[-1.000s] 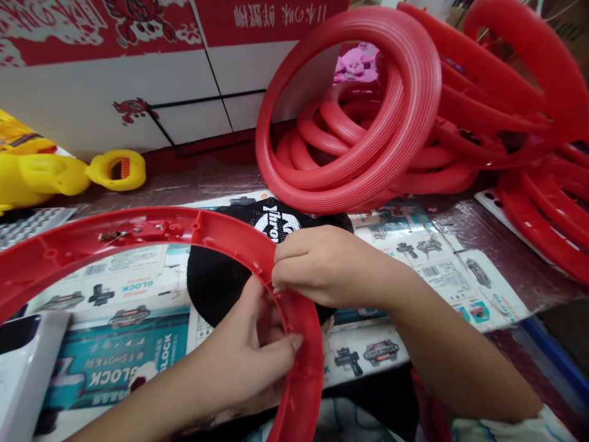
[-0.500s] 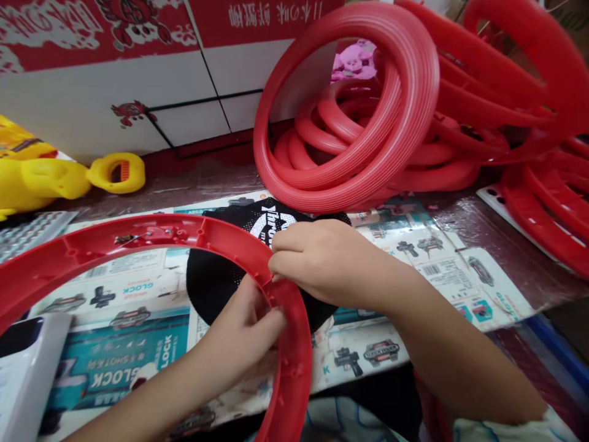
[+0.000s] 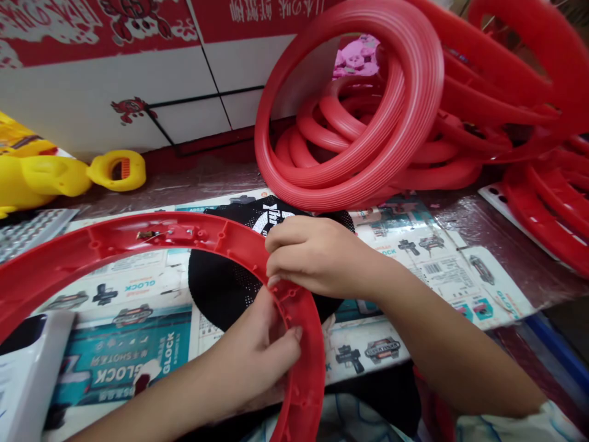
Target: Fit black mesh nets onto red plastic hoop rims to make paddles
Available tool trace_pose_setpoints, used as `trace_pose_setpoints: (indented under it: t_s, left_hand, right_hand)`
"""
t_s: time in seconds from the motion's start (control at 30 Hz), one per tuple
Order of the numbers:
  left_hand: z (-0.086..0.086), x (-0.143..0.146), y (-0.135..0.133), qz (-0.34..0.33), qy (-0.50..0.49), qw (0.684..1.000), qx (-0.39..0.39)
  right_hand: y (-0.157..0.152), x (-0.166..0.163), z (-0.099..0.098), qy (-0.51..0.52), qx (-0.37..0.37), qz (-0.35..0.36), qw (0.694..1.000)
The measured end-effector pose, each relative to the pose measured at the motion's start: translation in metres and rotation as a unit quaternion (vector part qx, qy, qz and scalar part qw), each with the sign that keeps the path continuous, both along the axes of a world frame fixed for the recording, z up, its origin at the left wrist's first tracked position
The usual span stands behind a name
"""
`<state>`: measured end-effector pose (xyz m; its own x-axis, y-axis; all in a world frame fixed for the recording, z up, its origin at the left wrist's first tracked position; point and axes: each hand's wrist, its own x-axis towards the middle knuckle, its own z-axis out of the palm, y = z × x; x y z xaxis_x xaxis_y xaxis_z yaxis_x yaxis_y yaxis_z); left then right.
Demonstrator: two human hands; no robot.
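Observation:
A hollow red plastic ring (image 3: 138, 230) lies tilted in front of me, its ribbed inner channel facing up. A small brass-coloured and silver metal piece sits inside the channel at the upper left. My left hand (image 3: 257, 344) grips the ring's right side, thumb in the channel, the other fingers partly hidden by the rim. My right hand (image 3: 317, 255) is closed at the upper right of the same ring, fingertips pressed together on its edge; whether they pinch something small there is hidden. Under the ring and hands lies a black round mesh fabric piece (image 3: 211, 282) with white lettering.
Ribbed pinkish-red rings (image 3: 354, 190) are piled behind my hands. More red plastic ring shells (image 3: 547, 202) stack at the right. Yellow toy parts (image 3: 115, 172) lie at the left, near a white box-like object (image 3: 41, 368). Printed cardboard (image 3: 442, 270) covers the table.
The red ring has turned slightly, its metal piece shifting right and its near right side moving right. My left hand has slid right and down with it; my right hand stays nearly in place.

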<state>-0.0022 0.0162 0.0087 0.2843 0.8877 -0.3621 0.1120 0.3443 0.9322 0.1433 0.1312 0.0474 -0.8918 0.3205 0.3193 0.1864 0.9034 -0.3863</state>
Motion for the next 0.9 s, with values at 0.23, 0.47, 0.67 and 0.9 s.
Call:
trace_pose_setpoints:
  t_s: [0.23,0.47,0.67,0.9]
  left_hand:
    - [0.009,0.001,0.004,0.061,-0.120,0.988,-0.073]
    - [0.000,0.009,0.008,0.216,-0.121,0.969,-0.024]
    - [-0.002,0.004,0.010,0.183,-0.036,0.982,0.001]
    - [-0.006,0.000,0.006,0.064,0.014,0.997,0.041]
  right_hand:
    - [0.000,0.000,0.005,0.003,-0.056,0.001,0.998]
    - [-0.005,-0.002,0.003,-0.060,-0.015,-0.014,0.998]
    - [-0.010,0.001,0.004,-0.068,0.108,-0.090,0.988]
    - [-0.006,0.005,0.015,-0.069,0.039,0.002,0.997]
